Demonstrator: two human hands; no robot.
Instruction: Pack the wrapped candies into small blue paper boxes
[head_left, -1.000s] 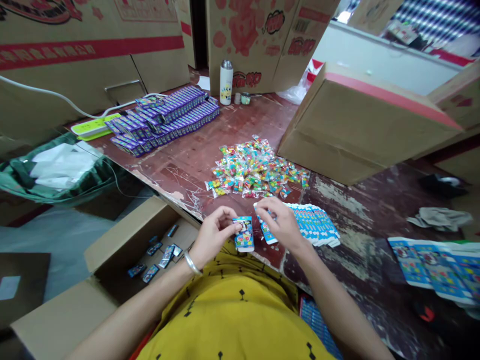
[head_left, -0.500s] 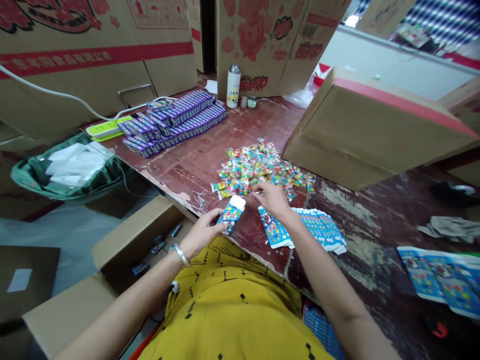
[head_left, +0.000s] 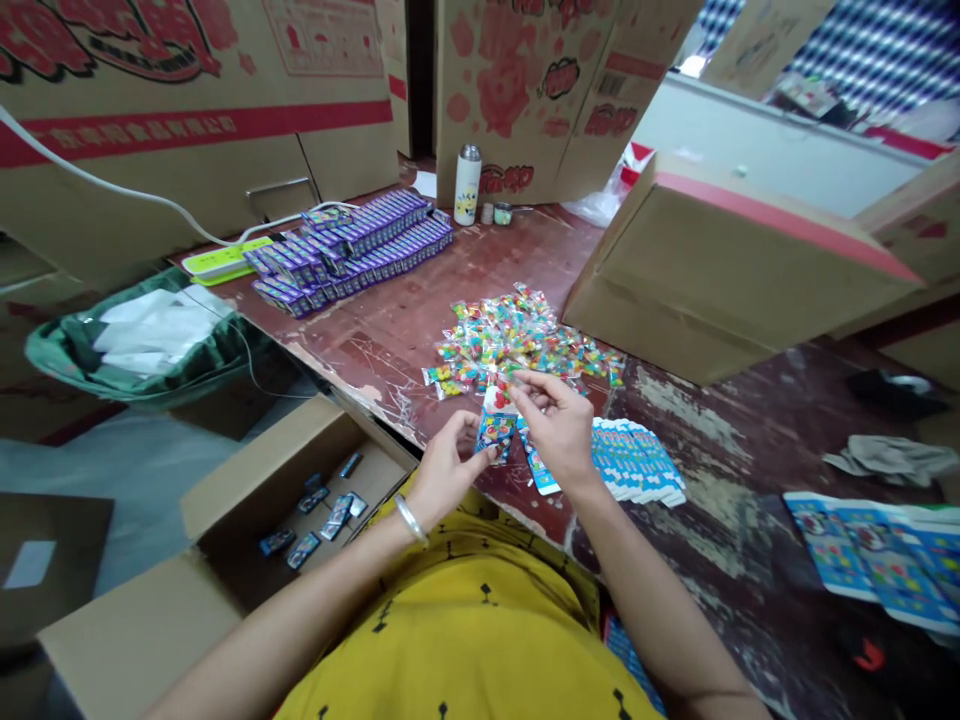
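Observation:
My left hand (head_left: 448, 470) grips a small blue printed box (head_left: 496, 428) with its white top flap up, near the table's front edge. My right hand (head_left: 553, 424) pinches a small clear candy packet (head_left: 504, 389) at the box's open top. Just beyond lies a heap of colourful candy packets (head_left: 517, 340). A fanned row of flat blue box blanks (head_left: 634, 459) lies to the right of my hands.
Rows of purple boxes (head_left: 352, 245) fill the far left of the worn red table (head_left: 420, 315). An open carton (head_left: 247, 500) with several blue boxes sits low left. A big cardboard box (head_left: 720, 270), a flask (head_left: 467, 185), more blue blanks (head_left: 877, 555), a green bag (head_left: 142, 340).
My right hand reached into the candy heap, took a packet and came back to the box. My left hand raised the box and turned its open top upward.

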